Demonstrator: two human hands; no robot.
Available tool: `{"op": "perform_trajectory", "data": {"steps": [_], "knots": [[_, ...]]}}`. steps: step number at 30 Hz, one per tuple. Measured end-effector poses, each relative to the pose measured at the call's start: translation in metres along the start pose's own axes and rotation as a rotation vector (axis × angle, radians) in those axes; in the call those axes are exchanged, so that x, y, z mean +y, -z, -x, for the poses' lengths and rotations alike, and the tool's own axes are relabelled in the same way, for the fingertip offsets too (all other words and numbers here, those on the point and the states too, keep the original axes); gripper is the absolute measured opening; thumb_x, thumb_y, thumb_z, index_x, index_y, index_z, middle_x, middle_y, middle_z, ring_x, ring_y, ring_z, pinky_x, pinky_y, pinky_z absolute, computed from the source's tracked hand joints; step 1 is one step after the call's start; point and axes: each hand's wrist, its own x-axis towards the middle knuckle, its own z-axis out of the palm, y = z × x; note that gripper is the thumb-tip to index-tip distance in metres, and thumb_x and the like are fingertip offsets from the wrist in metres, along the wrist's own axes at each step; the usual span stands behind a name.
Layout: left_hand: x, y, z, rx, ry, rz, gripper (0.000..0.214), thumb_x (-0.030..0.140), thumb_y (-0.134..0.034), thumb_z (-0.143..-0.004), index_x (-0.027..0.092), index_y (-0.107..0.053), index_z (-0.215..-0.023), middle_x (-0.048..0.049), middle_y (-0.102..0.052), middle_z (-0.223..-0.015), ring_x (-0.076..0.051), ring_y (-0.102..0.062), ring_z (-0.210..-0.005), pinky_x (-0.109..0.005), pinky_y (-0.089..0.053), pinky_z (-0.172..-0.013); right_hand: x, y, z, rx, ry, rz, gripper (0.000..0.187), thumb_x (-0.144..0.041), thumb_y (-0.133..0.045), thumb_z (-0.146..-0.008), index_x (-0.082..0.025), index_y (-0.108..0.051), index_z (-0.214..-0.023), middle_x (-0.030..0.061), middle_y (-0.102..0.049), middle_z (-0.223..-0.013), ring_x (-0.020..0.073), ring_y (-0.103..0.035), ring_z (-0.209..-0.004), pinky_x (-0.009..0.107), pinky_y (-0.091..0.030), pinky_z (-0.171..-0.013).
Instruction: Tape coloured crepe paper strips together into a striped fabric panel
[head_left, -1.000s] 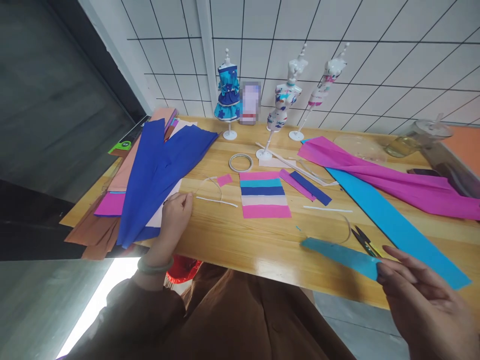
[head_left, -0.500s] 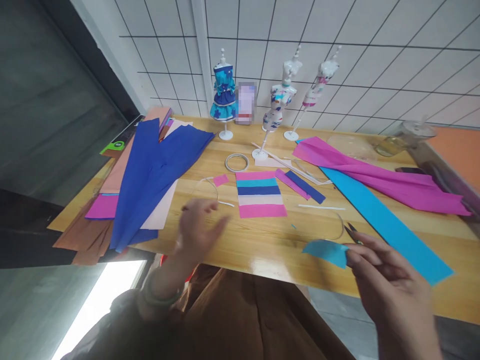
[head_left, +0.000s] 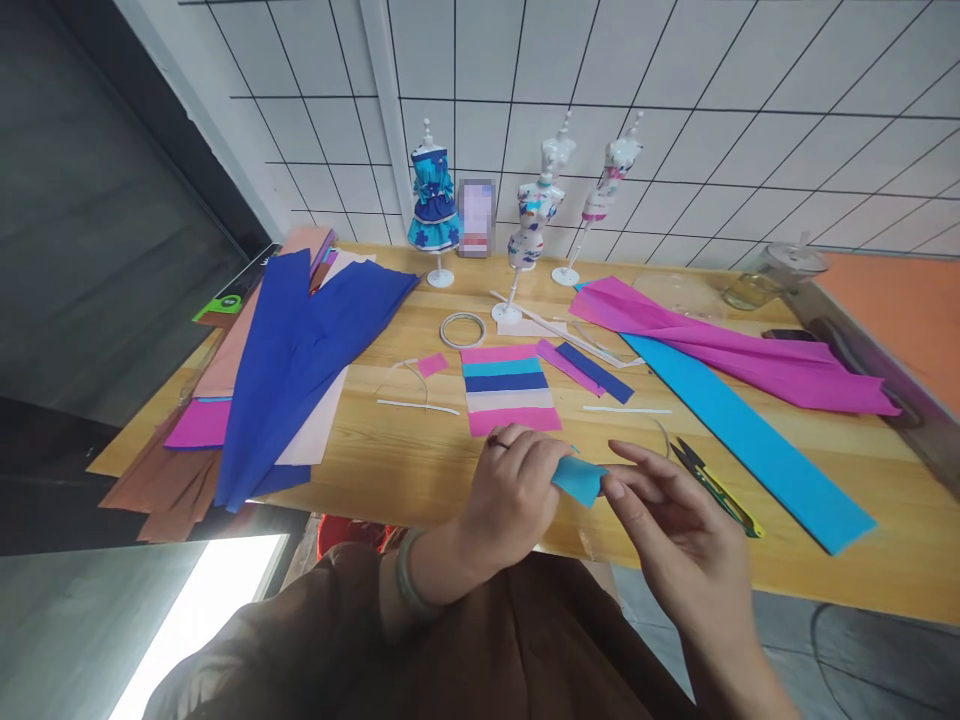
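The left hand (head_left: 514, 492) was closed on one end, the right hand (head_left: 667, 515) pinched the other: small blue paper (head_left: 578, 481), up over the near edge of the bench (head_left: 420, 470)! Five bands already made up the striped sheet (head_left: 510, 390) beyond, while this piece, the pink strip (head_left: 568, 368) and navy strip (head_left: 596, 373) were loose

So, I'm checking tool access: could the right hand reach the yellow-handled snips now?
Probably yes: the snips appear uncovered, close beside the right hand, though it is pinching the blue piece.
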Motion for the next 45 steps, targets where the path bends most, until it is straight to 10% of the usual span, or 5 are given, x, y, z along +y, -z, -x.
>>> {"op": "perform_trajectory", "data": {"steps": [9, 15, 19, 29, 45], "knots": [[-0.013, 0.005, -0.004, -0.022, -0.021, -0.071, 0.025, 0.005, -0.045, -0.076, 0.017, -0.060, -0.093, -0.0063, -0.064, -0.077, -0.020, -0.056, -0.079, -0.036, -0.041, -0.075, -0.008, 0.005, -0.001, -0.223, -0.030, -0.054, 0.034, -0.030, -0.052, -0.085, -0.023, -0.050, -0.119, 0.0049, -0.068, -0.087, 0.0175, -0.064, -0.080, 0.033, -0.052, -0.076], [-0.016, 0.007, -0.013, 0.123, 0.684, 0.772, 0.009, 0.022, -0.066, -0.070, 0.018, -0.060, -0.077, -0.0009, -0.061, -0.070, -0.013, -0.055, -0.065, -0.025, -0.044, -0.062, 0.011, 0.006, -0.013, -0.102, -0.076, 0.005, 0.037, -0.035, -0.060, -0.080, -0.023, -0.054, -0.114, 0.0080, -0.064, -0.101, 0.0207, -0.060, -0.097, 0.038, -0.050, -0.084], [-0.017, 0.010, -0.017, 0.243, 0.904, 1.096, 0.017, 0.025, -0.072, -0.063, 0.016, -0.060, -0.073, 0.0014, -0.058, -0.067, -0.009, -0.053, -0.063, -0.023, -0.043, -0.062, 0.025, 0.000, -0.017, -0.216, -0.132, -0.041, 0.043, -0.038, -0.064, -0.075, -0.024, -0.054, -0.115, 0.0088, -0.062, -0.110, 0.0220, -0.058, -0.102, 0.037, -0.051, -0.082], [-0.025, 0.004, -0.013, 0.353, 0.920, 1.183, 0.014, 0.021, -0.072, -0.064, 0.016, -0.061, -0.070, 0.0026, -0.055, -0.067, -0.008, -0.050, -0.065, -0.021, -0.041, -0.064, 0.036, -0.009, -0.017, -0.173, -0.328, -0.115, 0.039, -0.042, -0.072, -0.064, -0.018, -0.067, -0.095, 0.0070, -0.069, -0.086, 0.0179, -0.064, -0.075, 0.032, -0.053, -0.070], [-0.037, -0.001, 0.009, 0.314, 0.885, 0.955, 0.015, 0.033, -0.066, -0.072, 0.018, -0.068, -0.073, 0.0014, -0.060, -0.067, -0.012, -0.054, -0.067, -0.024, -0.043, -0.066, 0.031, -0.001, -0.016, -0.027, -0.193, 0.130, 0.020, -0.038, -0.067, -0.069, -0.019, -0.069, -0.077, 0.0023, -0.067, -0.069, 0.0161, -0.061, -0.066, 0.029, -0.050, -0.065]]}}
